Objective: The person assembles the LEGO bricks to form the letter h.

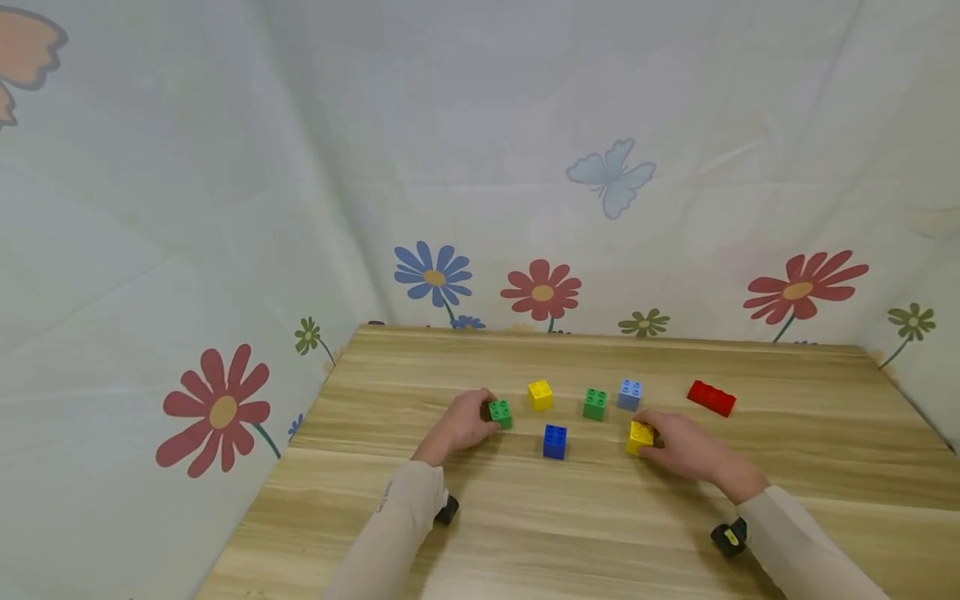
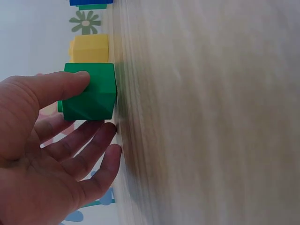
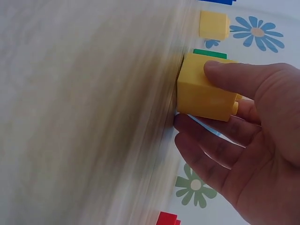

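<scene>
At the left of the group, my left hand [image 1: 467, 419] holds a green building block [image 1: 500, 414] between thumb and fingers. The left wrist view shows the thumb on the near face of that green block [image 2: 91, 91], fingers on its far side. On the right, my right hand [image 1: 686, 443] grips a yellow block [image 1: 640, 437], low over the table. In the right wrist view the thumb lies against the yellow block [image 3: 206, 89] and the fingers curl beneath it. Between the hands stands a dark blue block [image 1: 555, 442], studs up.
Behind the hands on the wooden table [image 1: 585, 525] are another yellow block [image 1: 540, 395], a second green block [image 1: 595, 404] and a light blue block [image 1: 630, 395]. A long red block [image 1: 712, 398] lies farther right. A flower-printed cloth [image 1: 480, 192] hangs along the back and left edges.
</scene>
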`<state>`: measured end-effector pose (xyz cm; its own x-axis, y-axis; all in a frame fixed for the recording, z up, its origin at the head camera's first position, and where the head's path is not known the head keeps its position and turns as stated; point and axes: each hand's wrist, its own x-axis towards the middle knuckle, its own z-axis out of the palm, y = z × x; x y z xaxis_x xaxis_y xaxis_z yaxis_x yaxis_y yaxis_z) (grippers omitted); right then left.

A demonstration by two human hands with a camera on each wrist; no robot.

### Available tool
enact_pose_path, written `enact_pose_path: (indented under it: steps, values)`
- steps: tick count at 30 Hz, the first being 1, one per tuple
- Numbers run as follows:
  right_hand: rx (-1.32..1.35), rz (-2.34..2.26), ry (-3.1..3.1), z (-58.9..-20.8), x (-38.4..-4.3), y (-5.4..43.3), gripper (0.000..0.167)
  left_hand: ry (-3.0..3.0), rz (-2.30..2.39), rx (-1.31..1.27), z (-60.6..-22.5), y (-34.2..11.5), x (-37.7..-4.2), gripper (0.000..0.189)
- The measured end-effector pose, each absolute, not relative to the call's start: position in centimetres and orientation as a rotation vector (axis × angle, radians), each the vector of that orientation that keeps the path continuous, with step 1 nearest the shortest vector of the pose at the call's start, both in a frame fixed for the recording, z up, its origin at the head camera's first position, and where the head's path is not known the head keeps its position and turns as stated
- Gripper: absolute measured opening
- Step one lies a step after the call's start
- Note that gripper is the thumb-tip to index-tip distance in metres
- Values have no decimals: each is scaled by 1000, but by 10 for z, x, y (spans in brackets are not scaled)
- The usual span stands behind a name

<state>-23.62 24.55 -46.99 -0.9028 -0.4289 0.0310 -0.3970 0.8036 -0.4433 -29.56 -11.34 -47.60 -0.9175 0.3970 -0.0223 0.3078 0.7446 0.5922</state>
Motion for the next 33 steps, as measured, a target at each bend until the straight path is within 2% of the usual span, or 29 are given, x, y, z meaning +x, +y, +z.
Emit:
enact_pose_path:
  steps: [17, 23, 33]
  values:
    - [-720, -746, 2881, -460, -220, 232, 37, 2747, 967, 652, -477, -120, -277, 28]
    - [-713, -739, 2889, -459, -215, 223, 40, 2735, 953, 713, -477, -123, -267, 25]
    - [-846, -689, 2880, -449, -204, 204, 44, 2727, 918, 715, -472, -122, -249, 25]
